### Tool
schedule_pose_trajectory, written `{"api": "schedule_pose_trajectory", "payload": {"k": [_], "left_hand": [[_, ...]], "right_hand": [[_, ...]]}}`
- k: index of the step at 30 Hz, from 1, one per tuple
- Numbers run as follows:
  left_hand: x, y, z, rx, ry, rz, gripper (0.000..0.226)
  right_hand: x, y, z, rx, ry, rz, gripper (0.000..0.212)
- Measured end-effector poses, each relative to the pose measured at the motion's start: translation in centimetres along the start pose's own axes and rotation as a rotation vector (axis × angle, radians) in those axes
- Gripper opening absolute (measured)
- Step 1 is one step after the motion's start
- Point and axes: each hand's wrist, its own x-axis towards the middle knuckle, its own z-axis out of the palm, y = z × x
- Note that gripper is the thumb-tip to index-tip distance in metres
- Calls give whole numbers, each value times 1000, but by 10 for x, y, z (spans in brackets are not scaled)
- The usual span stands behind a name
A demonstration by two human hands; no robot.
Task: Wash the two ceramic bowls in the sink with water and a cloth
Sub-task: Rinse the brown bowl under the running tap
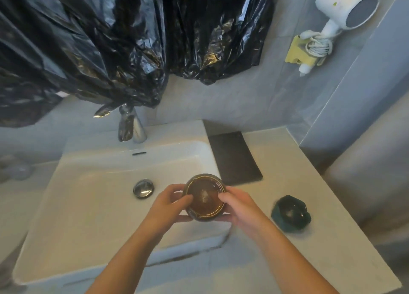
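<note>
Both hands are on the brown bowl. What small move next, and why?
Probably shift the brown bowl leftward under the tap: left hand and right hand grip it at the right edge of the sink, and no water visibly runs.

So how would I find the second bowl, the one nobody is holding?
Start at the white sink and go right onto the pale counter. Nearer the person than the flat black mat, a dark green bowl sits alone. The other one, the brown bowl with a gold rim, is held over the sink.
</note>
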Motion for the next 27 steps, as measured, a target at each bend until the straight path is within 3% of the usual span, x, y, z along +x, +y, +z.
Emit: {"api": "schedule_pose_trajectory", "payload": {"k": [5,11,15,20,27], "left_hand": [[10,-5,-78,-12,104,-24,18],[50,24,-160,41,549,208,26],[78,60,-186,473,704,501,51],[109,89,-208,1056,669,867,50],[133,99,-225,1196,626,1100,28]], "right_hand": [[37,-10,71,-72,-33,50,20],[71,-26,129,-60,56,47,23],[88,-36,152,-33,113,30,19],[102,-42,170,7,136,21,15],[114,-52,174,-1,132,24,17]]}}
